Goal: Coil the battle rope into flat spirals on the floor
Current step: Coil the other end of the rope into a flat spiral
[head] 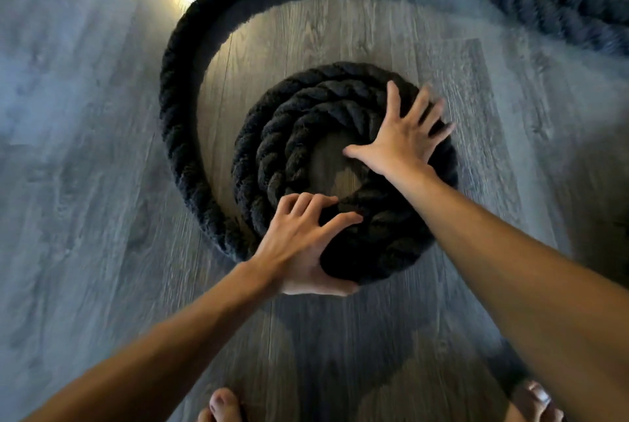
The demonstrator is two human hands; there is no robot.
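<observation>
The battle rope (272, 135) lies on the floor (85, 251) in 3 flat turns, its tail arcing left. Thick and heavy, it probably shifts best by its outer turn. The left grip (296, 244) clasps the near edge; the right grip (401, 142) presses down, fingers spread.

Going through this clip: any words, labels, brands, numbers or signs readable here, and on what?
None: no readable text in this frame.
The rope, the floor, the left hand and the right hand carry no label, brand or number.
</observation>
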